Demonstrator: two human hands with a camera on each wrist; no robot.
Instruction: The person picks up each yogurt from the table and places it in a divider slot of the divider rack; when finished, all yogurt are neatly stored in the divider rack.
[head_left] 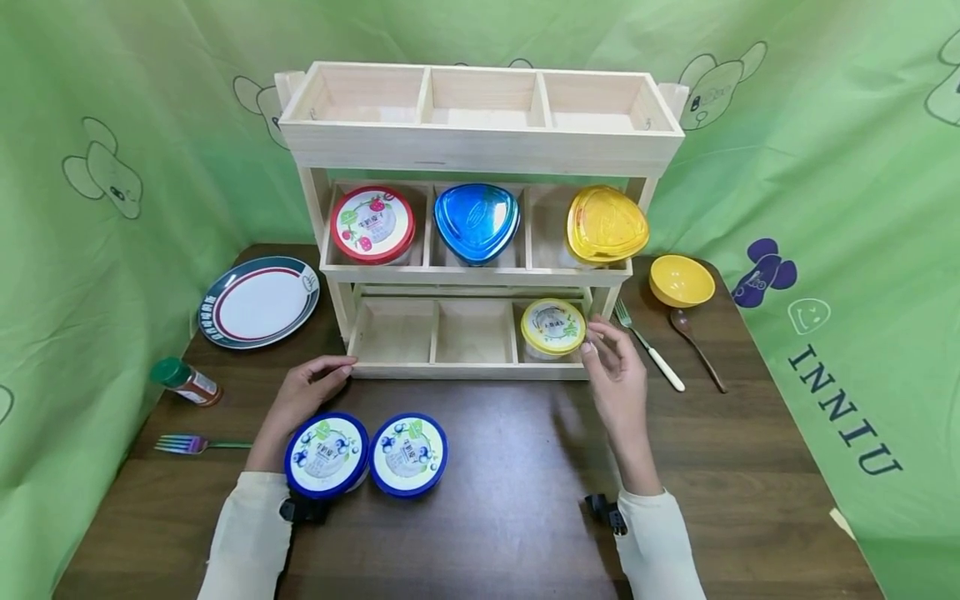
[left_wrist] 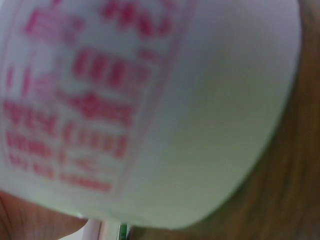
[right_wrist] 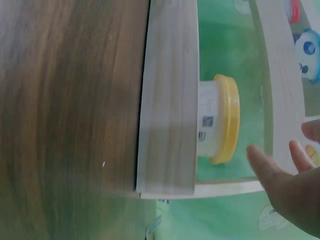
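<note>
In the head view my right hand point(head_left: 617, 375) is beside a yellow-lidded tub point(head_left: 553, 327) in the bottom right compartment of a wooden rack point(head_left: 480, 148). The right wrist view shows the thumb a little apart from that yellow-lidded tub point(right_wrist: 220, 120), fingers loosely bent around nothing. My left hand point(head_left: 309, 392) has its fingertips at the rack's lower left corner. Two blue-lidded tubs point(head_left: 408, 456) stand on the table close to the left wrist; a white tub wall point(left_wrist: 200, 125) fills most of the left wrist view.
The middle shelf holds a red-lidded tub point(head_left: 372, 225), a blue-lidded jar point(head_left: 477, 223) and a yellow-lidded jar point(head_left: 606, 225). At left are a plate point(head_left: 260, 302), a spice jar point(head_left: 186, 382) and a fork point(head_left: 197, 444). At right are a yellow bowl point(head_left: 681, 281), a white-handled fork point(head_left: 654, 354) and a spoon point(head_left: 697, 350).
</note>
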